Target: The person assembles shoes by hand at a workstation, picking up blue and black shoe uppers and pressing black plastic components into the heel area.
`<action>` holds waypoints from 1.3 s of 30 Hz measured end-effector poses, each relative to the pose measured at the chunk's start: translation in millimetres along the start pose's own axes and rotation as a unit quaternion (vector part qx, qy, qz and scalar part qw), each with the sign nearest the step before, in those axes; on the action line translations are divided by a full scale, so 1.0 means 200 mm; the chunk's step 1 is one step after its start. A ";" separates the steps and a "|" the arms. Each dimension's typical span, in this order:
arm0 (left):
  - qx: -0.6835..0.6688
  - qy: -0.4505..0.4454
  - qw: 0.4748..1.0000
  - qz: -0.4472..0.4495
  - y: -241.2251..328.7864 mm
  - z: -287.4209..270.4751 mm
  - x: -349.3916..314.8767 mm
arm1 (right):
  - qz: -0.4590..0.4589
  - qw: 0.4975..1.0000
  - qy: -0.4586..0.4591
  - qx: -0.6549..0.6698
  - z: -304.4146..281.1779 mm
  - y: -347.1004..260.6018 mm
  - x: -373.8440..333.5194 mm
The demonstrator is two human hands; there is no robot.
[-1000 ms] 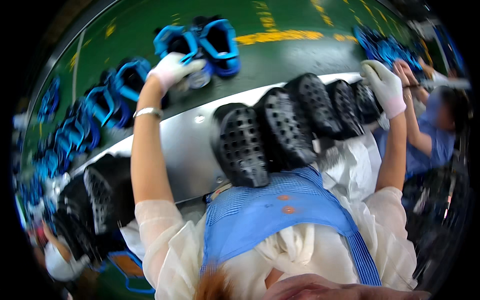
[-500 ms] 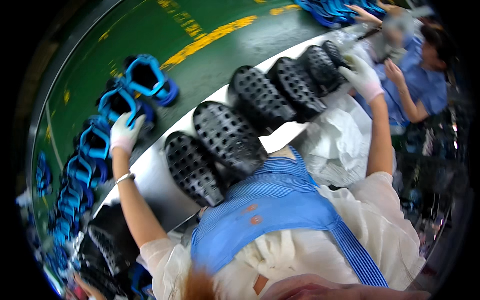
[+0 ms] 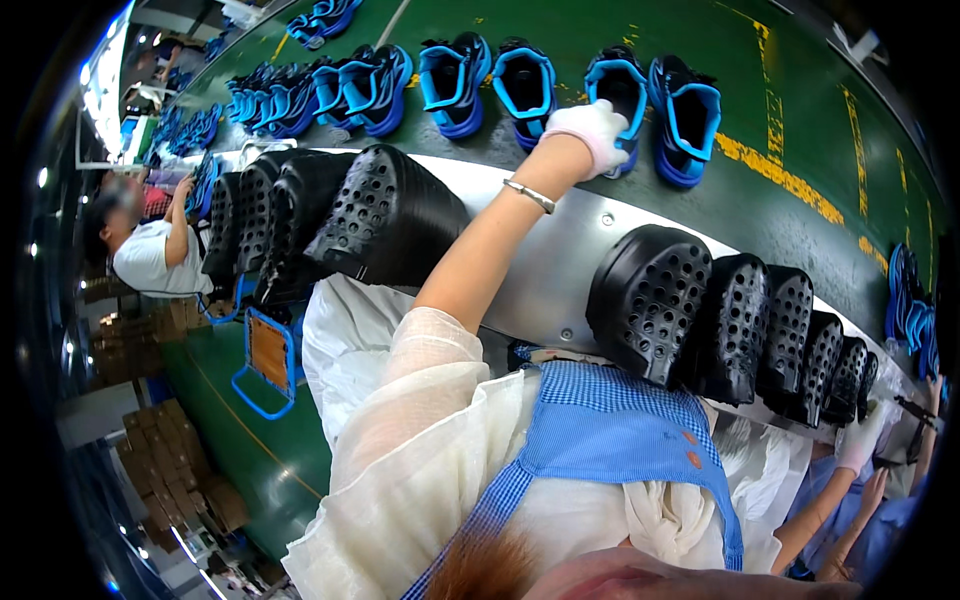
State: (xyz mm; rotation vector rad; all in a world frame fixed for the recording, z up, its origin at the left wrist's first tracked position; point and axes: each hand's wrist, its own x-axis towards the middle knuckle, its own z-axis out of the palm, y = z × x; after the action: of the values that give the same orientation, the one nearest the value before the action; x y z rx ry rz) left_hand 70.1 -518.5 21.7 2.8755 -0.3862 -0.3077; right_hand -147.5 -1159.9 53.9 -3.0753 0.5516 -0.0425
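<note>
Head view: shoes (image 3: 456, 92) on green surface (image 3: 810, 140); stacked cartons (image 3: 170, 470), apparently, leftward.

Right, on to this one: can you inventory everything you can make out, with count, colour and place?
Shoes: over ten, black and blue, along the far side, more at the right edge
Green surface: one, yellow-marked, beneath the shoes
Perforated forms: about ten, black, two groups on the ledge
Metal ledge: one, silver, centre
Chair: one, blue frame, brown panel, left
Boxes: many, brown, lower left
Other people: at least two, white top left, blue clothing lower right
Apron: one, blue, wearer
Bracelet: one, silver, left wrist
Left grip: one, white-gloved, at a shoe's heel
Right grip: one, white-gloved, near the rightmost forms
</note>
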 end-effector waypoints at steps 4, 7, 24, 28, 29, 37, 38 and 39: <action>-0.014 0.048 0.999 -0.002 0.06 -0.08 -0.06 | 0.041 0.996 -0.042 0.060 0.02 0.08 0.03; -0.028 0.086 0.996 -0.014 0.09 -0.11 -0.10 | 0.002 0.998 0.021 0.063 -0.03 0.10 0.00; -0.503 -0.097 0.797 0.322 0.30 -0.36 -0.15 | -0.381 0.865 0.047 0.323 -0.65 -1.97 -0.08; -0.854 -0.254 0.355 0.283 0.39 -0.33 -0.23 | -0.421 0.819 0.044 0.387 -0.56 -2.12 -0.05; -0.859 -0.216 0.386 0.257 0.34 -0.29 -0.22 | -0.414 0.828 0.047 0.374 -0.53 -2.13 -0.04; -0.794 -0.075 0.564 0.212 0.14 -0.15 -0.14 | -0.348 0.904 -0.113 0.218 -0.51 -2.27 -0.02; -0.792 -0.073 0.569 0.209 0.13 -0.15 -0.14 | -0.356 0.906 -0.102 0.204 -0.49 -2.29 -0.02; -0.796 -0.087 0.560 0.213 0.11 -0.15 -0.13 | -0.369 0.907 -0.086 0.184 -0.49 -2.30 -0.02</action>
State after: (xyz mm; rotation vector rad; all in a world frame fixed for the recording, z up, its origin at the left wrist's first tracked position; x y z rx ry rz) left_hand 47.2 -527.1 59.8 0.8887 -0.4392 -0.4736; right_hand 6.4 -728.7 160.8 -2.6775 -0.5778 0.1022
